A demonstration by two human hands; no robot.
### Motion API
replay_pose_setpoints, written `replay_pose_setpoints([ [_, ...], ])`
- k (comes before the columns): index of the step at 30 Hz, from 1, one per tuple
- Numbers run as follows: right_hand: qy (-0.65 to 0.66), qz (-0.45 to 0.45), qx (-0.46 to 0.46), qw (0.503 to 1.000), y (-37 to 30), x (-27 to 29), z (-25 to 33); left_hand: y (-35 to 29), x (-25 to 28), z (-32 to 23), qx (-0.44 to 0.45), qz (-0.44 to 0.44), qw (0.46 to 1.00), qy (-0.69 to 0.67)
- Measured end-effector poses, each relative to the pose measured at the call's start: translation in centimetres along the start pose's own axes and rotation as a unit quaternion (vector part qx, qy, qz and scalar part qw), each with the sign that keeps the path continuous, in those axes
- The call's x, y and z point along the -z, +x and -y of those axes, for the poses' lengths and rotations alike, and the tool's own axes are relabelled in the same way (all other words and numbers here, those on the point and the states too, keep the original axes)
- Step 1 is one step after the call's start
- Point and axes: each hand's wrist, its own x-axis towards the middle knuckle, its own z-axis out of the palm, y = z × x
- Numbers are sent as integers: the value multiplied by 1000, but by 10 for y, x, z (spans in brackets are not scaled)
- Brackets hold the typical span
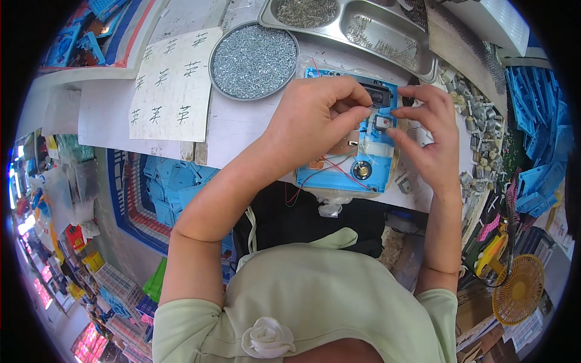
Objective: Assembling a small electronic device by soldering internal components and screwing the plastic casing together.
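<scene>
A blue plastic casing (376, 186) lies before me on the white table, its inside facing up. A brown circuit board (344, 145), a small round speaker (362, 170), thin red and dark wires, and a black rectangular part (377, 94) are in it. Over its upper middle, my left hand (315, 118) is closed in a pinch; what the fingertips hold is too small to name. My right hand (433, 130) is at the casing's right edge, thumb and fingers apart around a small silvery motor (382, 123). Whether they touch the motor I cannot tell.
A round metal bowl (295, 54) of screws stands behind my left hand. Beyond the casing is a steel compartment tray (339, 30) with small metal parts. Small motors (484, 139) are heaped at the right. A basket (121, 193) of blue plastic parts sits below the table's left edge.
</scene>
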Motion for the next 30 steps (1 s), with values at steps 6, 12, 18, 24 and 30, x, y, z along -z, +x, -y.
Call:
replay_pose_setpoints([
  [6, -29, 4, -17, 999, -8, -2, -2, 0, -10, 6, -100, 11, 991, 87],
  [12, 69, -29, -21, 997, 0, 2, 9, 1, -17, 5, -121, 11, 986, 110],
  [18, 88, -48, -21, 995, 1, -12, 6, 1, -14, 4, -106, 24, 985, 132],
  [24, 78, -107, -30, 991, -3, -20, 9, 1, -15, 0, -67, 9, 993, 95],
  [30, 12, -131, -24, 991, -18, -8, 8, 1, -26, 8, -222, -53, 952, 206],
])
